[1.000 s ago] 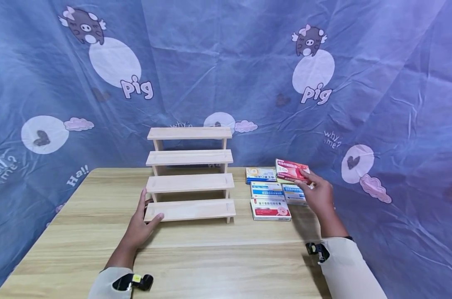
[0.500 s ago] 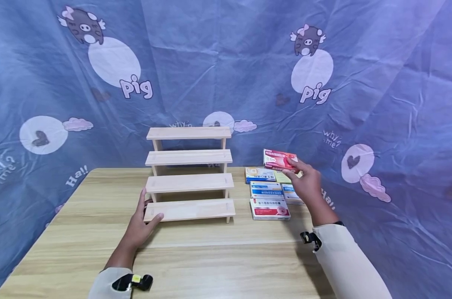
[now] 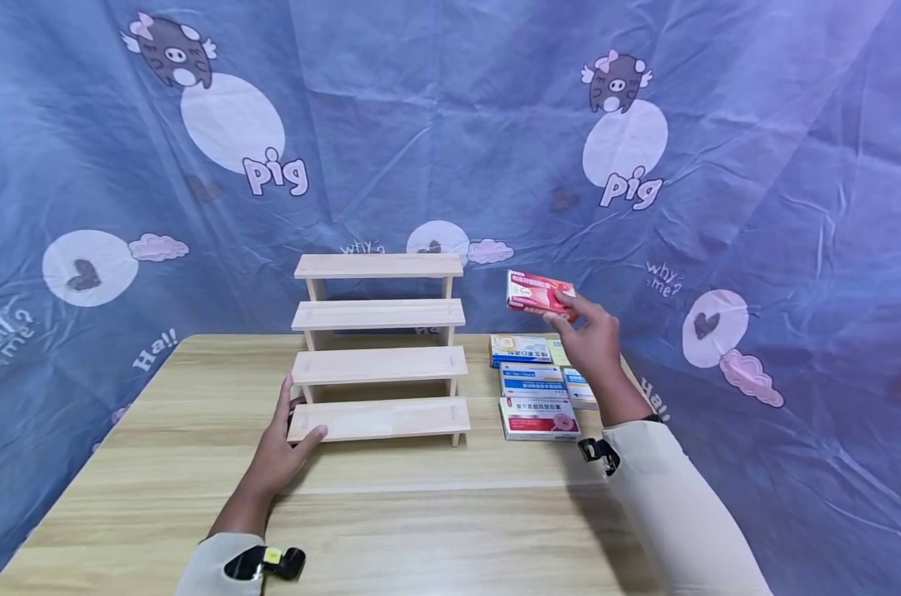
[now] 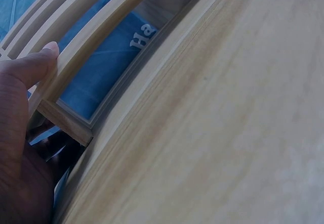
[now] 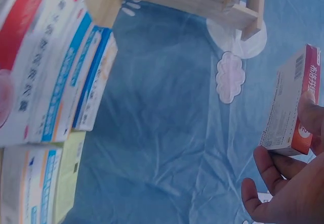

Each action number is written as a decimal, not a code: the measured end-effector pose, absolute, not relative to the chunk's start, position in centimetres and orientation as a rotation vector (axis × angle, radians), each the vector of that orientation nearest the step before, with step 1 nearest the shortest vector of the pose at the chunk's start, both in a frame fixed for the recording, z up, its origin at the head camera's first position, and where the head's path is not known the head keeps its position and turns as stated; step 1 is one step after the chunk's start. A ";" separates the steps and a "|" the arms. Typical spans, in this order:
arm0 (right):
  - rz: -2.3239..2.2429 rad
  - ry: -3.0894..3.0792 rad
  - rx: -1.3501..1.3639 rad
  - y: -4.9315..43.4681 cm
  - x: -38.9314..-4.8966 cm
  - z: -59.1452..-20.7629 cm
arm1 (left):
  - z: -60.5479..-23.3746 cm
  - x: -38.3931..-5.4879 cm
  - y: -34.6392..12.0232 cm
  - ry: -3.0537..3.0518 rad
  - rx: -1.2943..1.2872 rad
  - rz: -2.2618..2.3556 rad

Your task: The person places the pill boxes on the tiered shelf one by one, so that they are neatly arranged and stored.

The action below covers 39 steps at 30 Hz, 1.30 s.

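Observation:
My right hand (image 3: 590, 338) pinches a red and white medicine box (image 3: 534, 293) by its right end, raised above the other boxes. In the right wrist view this red box (image 5: 291, 105) shows its printed side, with thumb and fingers at its near end. A four-step wooden display rack (image 3: 378, 364) stands on the table. My left hand (image 3: 275, 443) grips the left end of its lowest step. The left wrist view shows the thumb (image 4: 38, 66) on top of that step and the other fingers around its side, partly in shadow.
Right of the rack lie several medicine boxes: a white and red one (image 3: 538, 418), a blue and white one (image 3: 532, 381), a blue and orange one (image 3: 520, 349) and a green one (image 3: 558, 352). A blue patterned cloth (image 3: 391, 149) hangs behind the wooden table (image 3: 421, 530).
My right hand has lifted the red box up and to the left, away from the boxes on the table. My left hand has stayed on the rack.

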State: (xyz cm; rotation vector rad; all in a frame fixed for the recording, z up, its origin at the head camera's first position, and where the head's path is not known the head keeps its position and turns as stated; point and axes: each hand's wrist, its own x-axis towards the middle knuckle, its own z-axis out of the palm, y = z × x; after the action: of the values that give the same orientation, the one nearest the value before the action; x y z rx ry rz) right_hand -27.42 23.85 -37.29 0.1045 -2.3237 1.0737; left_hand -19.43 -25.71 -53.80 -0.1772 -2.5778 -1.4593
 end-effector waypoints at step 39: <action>1.115 -2.026 0.374 12.0 -32.2 -32.8 | -53.2 -19.3 -25.5 -2.570 -0.170 -1.501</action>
State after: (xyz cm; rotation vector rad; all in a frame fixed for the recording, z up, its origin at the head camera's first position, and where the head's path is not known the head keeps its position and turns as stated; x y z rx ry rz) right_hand -32.17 11.96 -32.76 0.3742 -2.0255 1.1147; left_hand -19.26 -25.53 -53.18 -0.1704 -2.5705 -1.5014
